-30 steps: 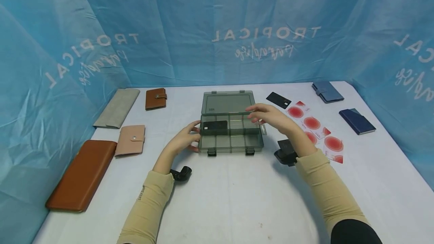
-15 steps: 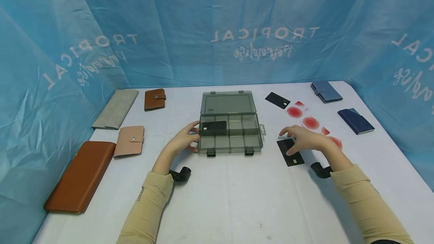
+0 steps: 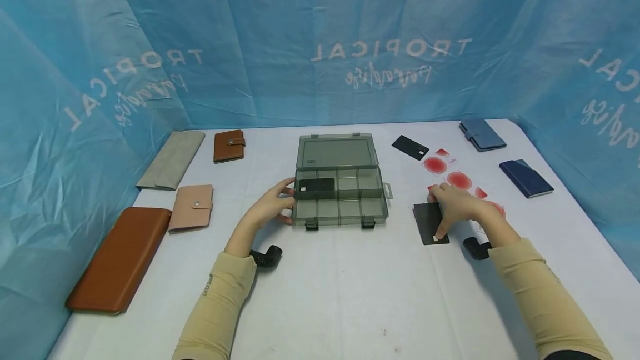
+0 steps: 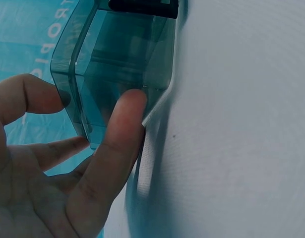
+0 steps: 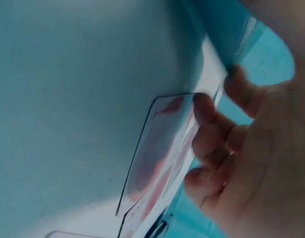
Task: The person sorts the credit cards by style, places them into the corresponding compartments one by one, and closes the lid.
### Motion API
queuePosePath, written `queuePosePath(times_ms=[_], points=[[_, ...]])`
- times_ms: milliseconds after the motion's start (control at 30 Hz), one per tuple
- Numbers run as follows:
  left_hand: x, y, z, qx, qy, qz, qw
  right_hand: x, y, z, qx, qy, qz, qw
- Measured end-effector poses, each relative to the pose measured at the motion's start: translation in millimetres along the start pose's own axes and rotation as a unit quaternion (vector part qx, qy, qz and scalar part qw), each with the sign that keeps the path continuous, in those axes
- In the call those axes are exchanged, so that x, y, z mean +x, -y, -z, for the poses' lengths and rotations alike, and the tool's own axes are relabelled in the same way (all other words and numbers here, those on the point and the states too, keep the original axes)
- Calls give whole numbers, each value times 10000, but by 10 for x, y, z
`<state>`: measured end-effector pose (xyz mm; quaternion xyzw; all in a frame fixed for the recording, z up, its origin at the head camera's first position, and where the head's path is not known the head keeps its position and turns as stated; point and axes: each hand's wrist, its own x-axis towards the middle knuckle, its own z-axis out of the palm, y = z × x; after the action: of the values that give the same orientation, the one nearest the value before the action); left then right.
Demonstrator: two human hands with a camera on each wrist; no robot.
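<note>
At the middle stands a grey-green see-through compartment box (image 3: 361, 213), its lid (image 3: 337, 153) tipped back. One black card (image 3: 316, 188) lies in its left part. My left hand (image 3: 271, 204) holds the box's left end, thumb against the side wall and a bent index finger at the rim in the left wrist view. To the right of the box, my right hand (image 3: 456, 207) pinches another black card (image 3: 425, 221) between thumb and index finger; the right wrist view shows this card (image 5: 216, 29) raised at an angle. The other fingers curl above red-and-white cards (image 5: 157, 144).
Beyond the right hand lie several red-and-white cards (image 3: 459, 180) and a black card (image 3: 410, 148). Two blue card holders, (image 3: 483, 135) and a navy one (image 3: 526, 178), are at far right. Brown (image 3: 229, 146), pink (image 3: 191, 208), grey (image 3: 172, 160) and long brown (image 3: 120, 260) wallets line the left.
My right hand has moved from over the box to the card on the right and now pinches it; the card has shifted slightly. The left hand has stayed at the box.
</note>
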<state>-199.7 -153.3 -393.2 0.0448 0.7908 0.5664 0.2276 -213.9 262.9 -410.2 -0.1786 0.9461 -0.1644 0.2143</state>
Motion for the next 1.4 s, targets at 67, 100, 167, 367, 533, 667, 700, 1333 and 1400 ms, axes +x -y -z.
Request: queuePosePath(times_ms=[67,100,167,367,533,667,700,1333,1400], points=[[5,0,-3,-1,-1,-3,10000,10,-28,21,593,-14,-73,9982],[8,0,-4,-4,0,0,10000,14,-42,35,964,-35,-137,9952],[11,-1,-4,-4,-12,7,10000,24,-72,61,1641,-118,-262,9860],[11,5,-7,-21,-10,38,10000,44,-118,120,2748,-323,-337,9604],[7,8,-9,-13,-7,53,10000,106,-48,159,3690,-542,-364,9271],[4,1,-9,-8,0,28,10000,205,87,225,4302,-921,-259,8977],[3,-2,-9,-6,-1,28,10000,231,129,241,4441,-993,-228,8902],[-14,-24,-18,21,-37,94,9999,849,922,295,3045,-1145,700,9430],[-14,-26,-19,23,-36,86,10000,915,966,272,2568,-1144,823,9561]])
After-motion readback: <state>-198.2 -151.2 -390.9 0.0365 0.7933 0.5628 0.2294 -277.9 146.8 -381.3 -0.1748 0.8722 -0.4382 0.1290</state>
